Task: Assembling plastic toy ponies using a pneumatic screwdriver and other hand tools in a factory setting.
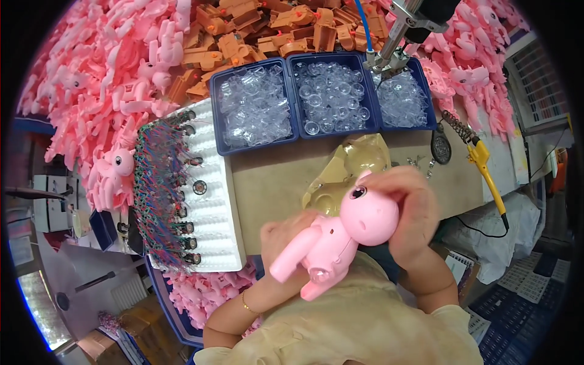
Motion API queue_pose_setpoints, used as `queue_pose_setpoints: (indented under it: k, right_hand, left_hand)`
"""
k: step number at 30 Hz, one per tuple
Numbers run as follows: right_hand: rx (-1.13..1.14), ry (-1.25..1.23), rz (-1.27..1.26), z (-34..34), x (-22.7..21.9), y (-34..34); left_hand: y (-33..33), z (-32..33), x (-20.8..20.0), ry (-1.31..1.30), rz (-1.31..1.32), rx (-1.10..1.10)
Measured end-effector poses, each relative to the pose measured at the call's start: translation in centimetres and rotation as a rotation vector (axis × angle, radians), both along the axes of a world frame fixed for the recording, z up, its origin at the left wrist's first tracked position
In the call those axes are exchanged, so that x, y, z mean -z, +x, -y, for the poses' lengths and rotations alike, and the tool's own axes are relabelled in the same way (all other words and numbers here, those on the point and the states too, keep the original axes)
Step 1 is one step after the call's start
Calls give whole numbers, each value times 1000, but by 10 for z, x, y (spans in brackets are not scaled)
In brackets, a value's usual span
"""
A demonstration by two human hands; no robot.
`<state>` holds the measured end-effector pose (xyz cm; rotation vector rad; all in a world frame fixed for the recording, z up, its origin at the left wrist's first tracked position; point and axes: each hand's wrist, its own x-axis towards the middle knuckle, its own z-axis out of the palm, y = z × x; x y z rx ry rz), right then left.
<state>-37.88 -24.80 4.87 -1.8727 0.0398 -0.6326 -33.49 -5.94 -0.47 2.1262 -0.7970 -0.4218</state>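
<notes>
A pink plastic toy pony [337,243] is held in front of my body, tilted, its round head with one dark eye toward the upper right. My right hand [417,210] curls round the side of the head. My left hand [283,240], smeared by motion, grips the toy from behind its body; most of its fingers are hidden by the toy. A small clear round part [319,275] sits low on the body. Just beyond the toy stands a yellowish translucent moulded holder [325,193] with rounded hollows.
Three blue bins [296,100] hold clear plastic parts. Left of them, a white foam tray [210,210] carries wired round speakers [199,187]. Pink toy parts [115,79] and orange-brown housings [286,30] are heaped behind. A metal tool head [389,58] hangs overhead; a yellow soldering iron [483,167] lies right.
</notes>
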Motion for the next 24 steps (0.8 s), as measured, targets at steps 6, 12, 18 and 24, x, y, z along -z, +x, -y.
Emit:
queue_pose_setpoints:
  k: [6,12,18,24]
  right_hand:
    - [-213,621,-339,-17,6,-32]
    - [-598,1069,-853,7,5,-47]
    - [-838,949,-911,-1,13,-66]
    - [-1095,910,-1153,8,0,-54]
  left_hand:
    - [1,-1,-9,-236,361,52]
    - [3,-27,-34,-635,-1162,78]
    - [5,-16,-54,-111,-1213,283]
    - [4,-14,-62,-40,-1594,315]
